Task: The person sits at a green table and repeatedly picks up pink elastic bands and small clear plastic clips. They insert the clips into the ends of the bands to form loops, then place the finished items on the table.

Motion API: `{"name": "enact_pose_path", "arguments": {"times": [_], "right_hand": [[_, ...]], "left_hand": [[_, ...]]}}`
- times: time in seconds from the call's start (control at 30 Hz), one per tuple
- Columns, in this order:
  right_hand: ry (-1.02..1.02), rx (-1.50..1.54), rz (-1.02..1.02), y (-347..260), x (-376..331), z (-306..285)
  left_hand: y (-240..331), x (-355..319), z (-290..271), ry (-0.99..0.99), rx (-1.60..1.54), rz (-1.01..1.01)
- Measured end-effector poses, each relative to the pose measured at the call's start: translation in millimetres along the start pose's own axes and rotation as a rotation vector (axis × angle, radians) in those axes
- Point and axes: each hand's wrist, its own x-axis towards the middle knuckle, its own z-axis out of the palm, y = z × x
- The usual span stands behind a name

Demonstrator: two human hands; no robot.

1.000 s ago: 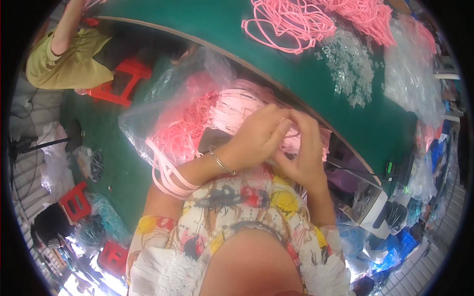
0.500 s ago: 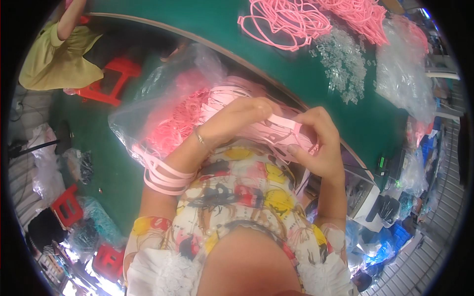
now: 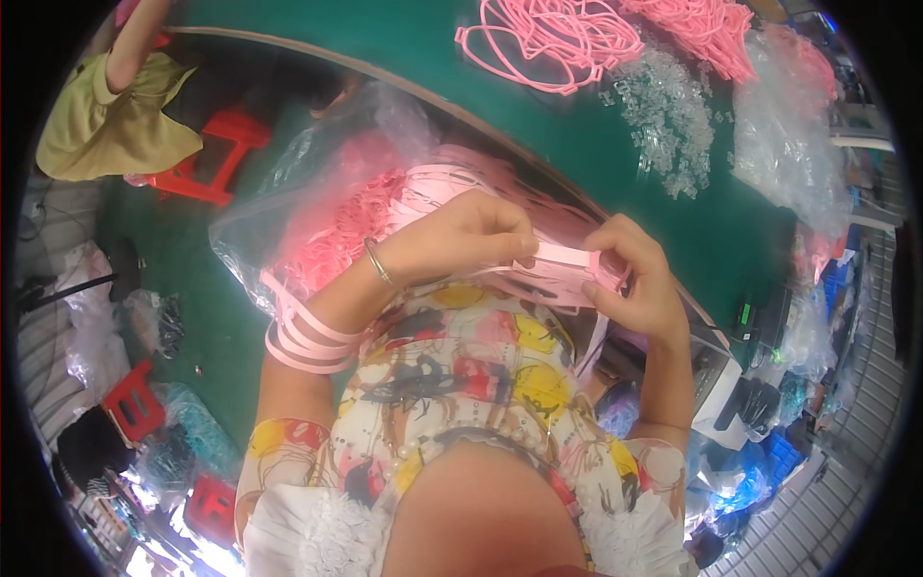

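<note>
A light pink strap point(image 3: 565, 255) is stretched between my two hands, above my lap. My left hand point(image 3: 466, 236) is closed, pinching the strap's left part between thumb and fingers. With thumb and bent fingers, my right hand point(image 3: 639, 279) grips the other end, where a darker pink bit shows. Under and behind the hands lies a bundle of pale pink straps point(image 3: 447, 183). Several pink loops point(image 3: 303, 341) hang around my left forearm. To the left, a clear plastic bag point(image 3: 255, 226) holds darker pink cords point(image 3: 351, 226).
On the green table point(image 3: 433, 58) ahead lie pink cord loops point(image 3: 553, 43), a heap of small clear pieces point(image 3: 668, 120) and a clear bag point(image 3: 788, 135). A person in a yellow-green garment point(image 3: 115, 125) is at the far left, by a red stool point(image 3: 216, 159).
Both hands have moved a little to the right, the right one more. The strap now runs straighter between them, with my left fingers more curled.
</note>
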Motion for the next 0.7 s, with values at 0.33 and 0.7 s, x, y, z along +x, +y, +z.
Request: {"name": "enact_pose_path", "arguments": {"times": [0.33,0.7], "right_hand": [[0.032,0.314,0.173,2,-9,6],[0.182,0.52,0.246,7,-22,12]], "left_hand": [[9,1,12,0.112,0.475,0.127],[19,12,16,0.032,0.31,0.04]]}}
